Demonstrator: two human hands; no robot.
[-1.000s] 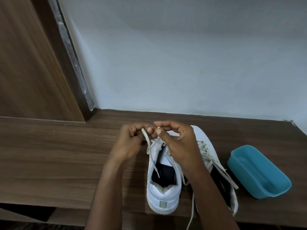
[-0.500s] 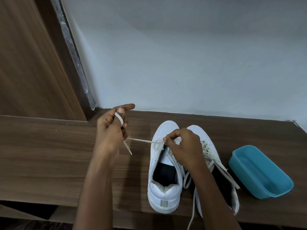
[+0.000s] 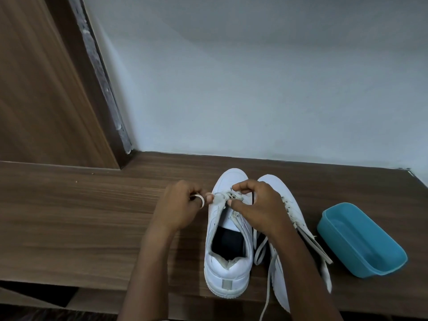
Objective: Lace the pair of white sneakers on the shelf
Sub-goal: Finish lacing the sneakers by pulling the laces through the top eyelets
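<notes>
Lace [image 3: 222,197]: left hand [image 3: 178,205] back near sneaker [image 3: 228,262], pinching loop; right hand [image 3: 259,205] seemingly pinching crossings

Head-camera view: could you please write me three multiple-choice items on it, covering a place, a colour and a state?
1. Where does the blue tub stand?
A. left of the white sneakers
B. right of them
C. behind them
2. What colour is the left sneaker's heel tab?
A. grey
B. red
C. black
3. What is the left hand doing?
A. resting open and idle
B. holding the tub
C. gripping the shoelace

Key: B, the tub sits beyond the right sneaker; A, the tab shows grey against the white heel; C, a loop of lace curls out of its grip.
</notes>
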